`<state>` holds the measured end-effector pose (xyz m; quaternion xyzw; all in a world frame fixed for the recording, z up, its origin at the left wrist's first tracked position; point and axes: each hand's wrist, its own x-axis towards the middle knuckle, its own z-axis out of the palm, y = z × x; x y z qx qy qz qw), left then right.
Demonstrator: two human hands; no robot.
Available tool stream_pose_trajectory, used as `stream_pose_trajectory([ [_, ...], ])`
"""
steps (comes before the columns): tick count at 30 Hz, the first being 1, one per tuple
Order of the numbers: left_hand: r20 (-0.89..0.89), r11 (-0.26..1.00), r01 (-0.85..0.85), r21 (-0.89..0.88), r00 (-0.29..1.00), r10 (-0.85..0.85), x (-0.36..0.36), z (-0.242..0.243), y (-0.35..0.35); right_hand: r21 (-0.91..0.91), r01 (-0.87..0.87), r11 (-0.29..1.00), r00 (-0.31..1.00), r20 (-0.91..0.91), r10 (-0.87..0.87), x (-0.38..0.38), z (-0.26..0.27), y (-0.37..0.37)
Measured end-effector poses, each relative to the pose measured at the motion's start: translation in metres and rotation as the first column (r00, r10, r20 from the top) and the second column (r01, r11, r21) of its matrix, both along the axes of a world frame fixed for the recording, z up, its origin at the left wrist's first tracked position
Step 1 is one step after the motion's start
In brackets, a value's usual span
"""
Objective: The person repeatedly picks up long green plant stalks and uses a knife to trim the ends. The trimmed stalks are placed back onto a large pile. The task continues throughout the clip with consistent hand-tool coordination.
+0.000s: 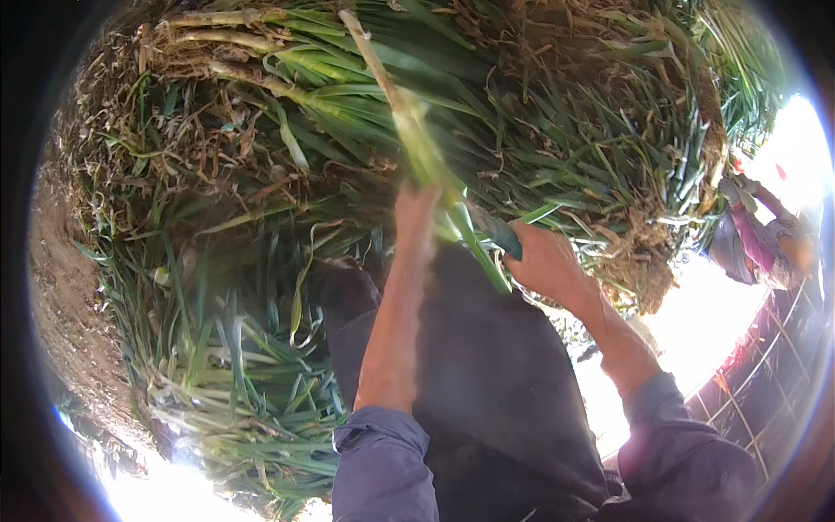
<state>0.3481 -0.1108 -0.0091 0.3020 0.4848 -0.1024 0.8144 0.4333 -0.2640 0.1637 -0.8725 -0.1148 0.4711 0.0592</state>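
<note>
A long green onion stalk (417,140), pale at its root end and blurred, runs upright in front of me. My left hand (415,202) is closed around it at mid-length, and its green leaves hang down towards my lap. Close by on the right, my right hand (545,258) grips the dark teal handle of a knife (499,233), whose blade points up-left against the leaves. Part of the blade is hidden or blurred. Behind the hands lie more green onions (306,98) with brown, dry roots and outer skins.
Heaped leaves and dry trimmings (587,124) spread across the top. Another pile of green onions (261,404) lies at the lower left, beside bare soil (72,293). At the far right another person (760,238) bends near the heap; dark netting or sheeting (763,372) lies below.
</note>
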Motion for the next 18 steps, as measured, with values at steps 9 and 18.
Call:
stream_pose_trajectory([
  [9,-0.044,0.947,-0.213,-0.239,0.977,0.209,-0.042,0.059,0.022,-0.036,-0.190,0.981,0.981,0.033,0.191,-0.003,0.005,0.037],
  [18,-0.106,0.981,-0.091,-0.171,0.992,0.073,-0.057,0.047,0.037,-0.065,-0.171,0.983,0.979,0.097,0.177,0.050,-0.091,0.102],
])
